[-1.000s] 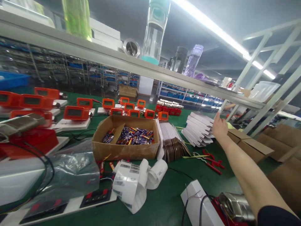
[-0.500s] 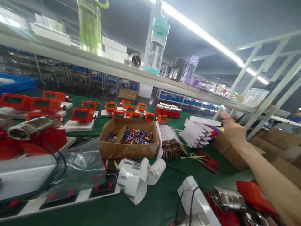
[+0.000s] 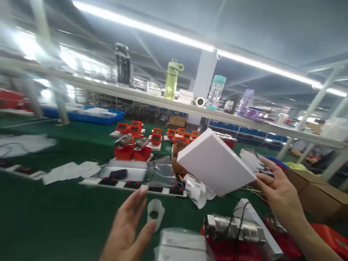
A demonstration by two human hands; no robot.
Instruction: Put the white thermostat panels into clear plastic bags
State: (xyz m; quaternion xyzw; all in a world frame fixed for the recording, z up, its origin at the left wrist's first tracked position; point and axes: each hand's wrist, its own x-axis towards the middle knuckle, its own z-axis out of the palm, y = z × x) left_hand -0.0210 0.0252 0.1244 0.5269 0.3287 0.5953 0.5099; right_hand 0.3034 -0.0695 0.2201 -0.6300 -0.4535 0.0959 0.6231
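Observation:
A flat white box (image 3: 214,163) is tilted in the air over the bench, gripped at its right corner by my right hand (image 3: 280,190). My left hand (image 3: 129,228) is raised over the green bench top at lower centre, fingers spread and holding nothing, a little blurred. Just right of its fingers stands a curled white strip (image 3: 161,216). A white packet in clear plastic (image 3: 181,246) lies below that. Behind the white box, a brown carton (image 3: 178,159) is mostly hidden. Curled label sheets (image 3: 196,192) lie under the box's lower left edge.
Metal fittings (image 3: 233,230) on red housings crowd the front right. A power strip (image 3: 114,183) crosses the bench. Orange-framed displays (image 3: 156,137) stand farther back, beneath a shelf (image 3: 152,100) holding bottles. A cardboard box (image 3: 318,192) is at right; another person sits beyond.
My right hand has come back from the far right and now holds the white box. My left hand has entered the view. The camera has turned left.

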